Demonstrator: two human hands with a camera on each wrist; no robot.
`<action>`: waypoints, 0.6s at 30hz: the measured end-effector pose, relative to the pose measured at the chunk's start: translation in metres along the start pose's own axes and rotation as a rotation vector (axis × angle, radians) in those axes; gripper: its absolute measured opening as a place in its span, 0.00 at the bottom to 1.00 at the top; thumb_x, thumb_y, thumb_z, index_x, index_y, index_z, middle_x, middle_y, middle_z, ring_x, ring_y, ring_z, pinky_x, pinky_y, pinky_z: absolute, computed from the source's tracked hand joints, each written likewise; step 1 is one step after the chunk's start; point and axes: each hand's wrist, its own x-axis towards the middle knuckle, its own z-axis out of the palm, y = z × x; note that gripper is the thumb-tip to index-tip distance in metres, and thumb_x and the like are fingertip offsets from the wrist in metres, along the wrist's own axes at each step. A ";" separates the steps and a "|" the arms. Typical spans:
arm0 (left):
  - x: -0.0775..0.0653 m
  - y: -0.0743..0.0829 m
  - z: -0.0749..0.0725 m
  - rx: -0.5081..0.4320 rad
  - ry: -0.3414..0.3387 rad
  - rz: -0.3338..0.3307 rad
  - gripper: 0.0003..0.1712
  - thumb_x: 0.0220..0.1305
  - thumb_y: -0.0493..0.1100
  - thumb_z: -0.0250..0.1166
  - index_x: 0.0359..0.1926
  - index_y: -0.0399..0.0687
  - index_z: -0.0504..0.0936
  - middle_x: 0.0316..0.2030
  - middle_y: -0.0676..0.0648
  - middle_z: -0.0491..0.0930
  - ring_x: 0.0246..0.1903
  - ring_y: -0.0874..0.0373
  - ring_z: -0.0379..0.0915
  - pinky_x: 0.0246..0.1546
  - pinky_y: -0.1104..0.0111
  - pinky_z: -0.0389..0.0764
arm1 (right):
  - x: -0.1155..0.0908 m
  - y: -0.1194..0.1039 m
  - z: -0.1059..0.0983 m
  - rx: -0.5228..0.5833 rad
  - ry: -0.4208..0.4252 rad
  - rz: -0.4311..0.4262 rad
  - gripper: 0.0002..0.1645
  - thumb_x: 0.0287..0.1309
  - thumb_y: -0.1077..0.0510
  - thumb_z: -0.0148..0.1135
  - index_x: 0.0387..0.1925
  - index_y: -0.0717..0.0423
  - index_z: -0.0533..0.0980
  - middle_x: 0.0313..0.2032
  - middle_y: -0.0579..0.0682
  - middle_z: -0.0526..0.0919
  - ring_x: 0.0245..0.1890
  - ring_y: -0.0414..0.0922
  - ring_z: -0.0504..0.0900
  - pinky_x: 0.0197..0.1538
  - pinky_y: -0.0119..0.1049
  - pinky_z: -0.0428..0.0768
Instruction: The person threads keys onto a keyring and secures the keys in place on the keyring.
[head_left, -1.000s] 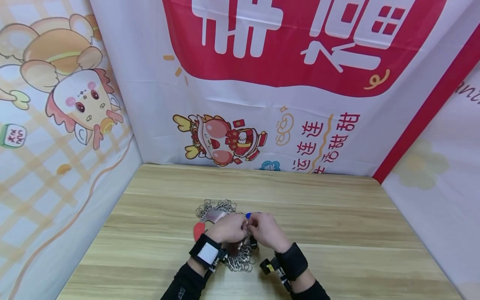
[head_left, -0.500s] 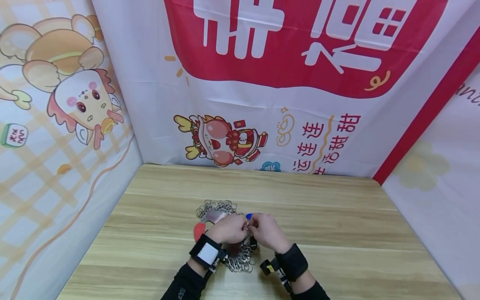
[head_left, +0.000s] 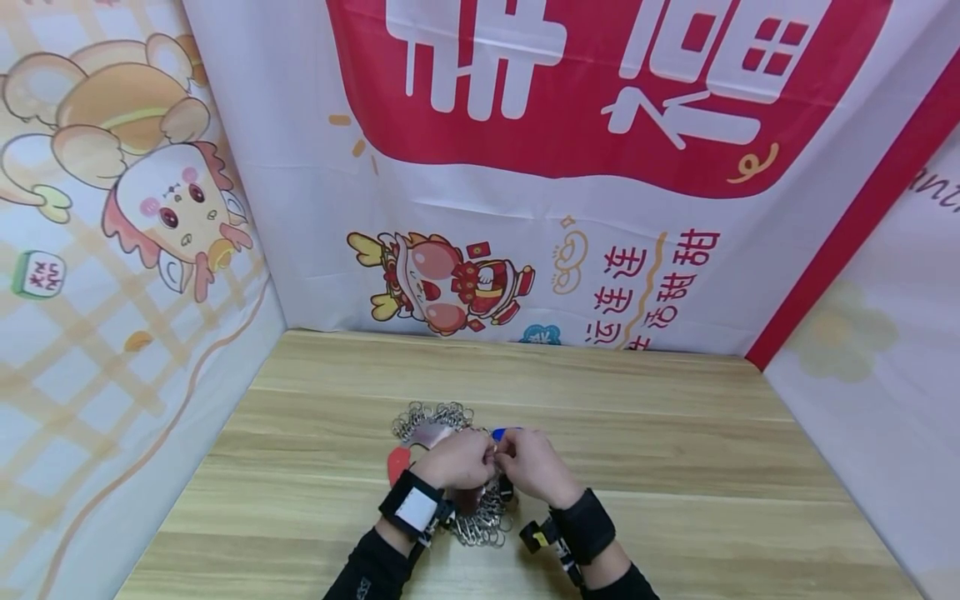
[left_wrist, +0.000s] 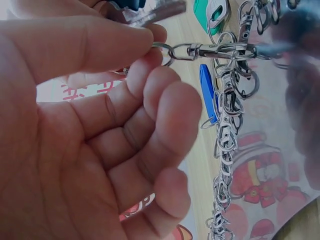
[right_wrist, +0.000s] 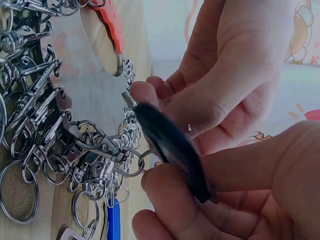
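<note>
My left hand (head_left: 459, 458) pinches a small metal ring (left_wrist: 163, 48) between thumb and fingers. The ring links to a swivel clasp (left_wrist: 205, 50) on a shiny, reflective plate (left_wrist: 270, 135). Close beside it, my right hand (head_left: 534, 463) grips a flat black piece with metal ends (right_wrist: 172, 147) between thumb and index finger. That piece is blurred, so its exact kind cannot be told. Many metal clasps with rings (right_wrist: 30, 100) line the plate's edges. The fingers hide whether the black piece is threaded on the ring.
Along the row of clasps hang a blue tag (left_wrist: 206, 92) and a green piece (left_wrist: 201, 15). A red piece (head_left: 398, 463) lies left of the hands. Everything rests on a wooden table (head_left: 675, 433), with printed cloth (head_left: 300, 208) behind it.
Both hands stay nearly in place, with only slight finger movement. The head view shifts a little.
</note>
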 end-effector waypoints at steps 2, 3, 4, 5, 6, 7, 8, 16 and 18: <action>0.000 0.000 0.000 0.002 0.001 0.006 0.15 0.57 0.38 0.58 0.16 0.51 0.66 0.14 0.55 0.62 0.12 0.63 0.58 0.16 0.72 0.60 | 0.000 0.000 0.000 0.000 0.009 -0.002 0.09 0.57 0.65 0.61 0.23 0.55 0.73 0.20 0.42 0.75 0.18 0.35 0.71 0.21 0.29 0.71; 0.000 0.000 0.000 0.002 0.002 0.009 0.15 0.57 0.38 0.57 0.16 0.51 0.66 0.13 0.55 0.62 0.12 0.63 0.58 0.16 0.72 0.60 | 0.000 0.000 0.000 -0.004 0.013 -0.003 0.09 0.56 0.65 0.61 0.23 0.54 0.73 0.20 0.42 0.75 0.17 0.35 0.71 0.21 0.29 0.71; 0.000 0.000 0.000 0.002 0.005 0.011 0.15 0.57 0.38 0.57 0.16 0.51 0.66 0.13 0.55 0.62 0.12 0.63 0.58 0.16 0.72 0.60 | -0.001 0.000 0.000 -0.008 0.018 -0.008 0.09 0.56 0.65 0.61 0.23 0.54 0.73 0.20 0.42 0.74 0.17 0.35 0.70 0.21 0.29 0.71; 0.000 0.000 0.000 0.000 0.007 0.010 0.15 0.58 0.39 0.57 0.16 0.51 0.66 0.13 0.55 0.62 0.12 0.63 0.58 0.16 0.72 0.60 | -0.001 0.000 -0.001 -0.012 0.022 -0.013 0.09 0.56 0.66 0.61 0.23 0.54 0.73 0.20 0.42 0.74 0.17 0.35 0.70 0.21 0.29 0.71; 0.001 0.000 0.000 -0.002 0.010 0.009 0.16 0.58 0.39 0.57 0.16 0.51 0.66 0.13 0.55 0.62 0.12 0.63 0.58 0.16 0.72 0.60 | -0.001 0.000 -0.001 -0.018 0.026 -0.023 0.09 0.55 0.66 0.61 0.23 0.54 0.73 0.20 0.42 0.75 0.17 0.35 0.70 0.21 0.29 0.71; 0.001 0.000 0.000 -0.004 0.010 0.006 0.16 0.58 0.39 0.57 0.15 0.51 0.66 0.13 0.55 0.63 0.12 0.63 0.58 0.16 0.72 0.60 | -0.001 0.000 -0.001 -0.022 0.029 -0.035 0.09 0.55 0.66 0.61 0.23 0.54 0.73 0.20 0.42 0.75 0.18 0.35 0.70 0.21 0.29 0.71; 0.001 0.000 0.000 -0.005 0.013 0.004 0.16 0.58 0.39 0.57 0.15 0.51 0.66 0.13 0.55 0.63 0.12 0.63 0.58 0.16 0.72 0.60 | -0.001 0.000 -0.002 -0.027 0.030 -0.042 0.09 0.55 0.66 0.61 0.23 0.54 0.73 0.20 0.42 0.75 0.18 0.35 0.70 0.21 0.29 0.71; 0.000 0.000 0.001 -0.014 0.029 -0.018 0.15 0.56 0.40 0.58 0.15 0.51 0.65 0.14 0.55 0.62 0.13 0.62 0.59 0.16 0.72 0.60 | 0.000 -0.001 -0.002 -0.051 0.013 -0.057 0.10 0.56 0.66 0.62 0.22 0.53 0.72 0.19 0.41 0.73 0.17 0.35 0.69 0.22 0.29 0.70; 0.000 0.000 0.001 -0.015 0.029 -0.019 0.15 0.56 0.40 0.59 0.15 0.51 0.65 0.14 0.55 0.62 0.13 0.62 0.59 0.16 0.72 0.60 | 0.000 -0.001 -0.002 -0.055 0.012 -0.063 0.10 0.56 0.66 0.62 0.22 0.53 0.72 0.19 0.41 0.73 0.17 0.35 0.68 0.22 0.29 0.70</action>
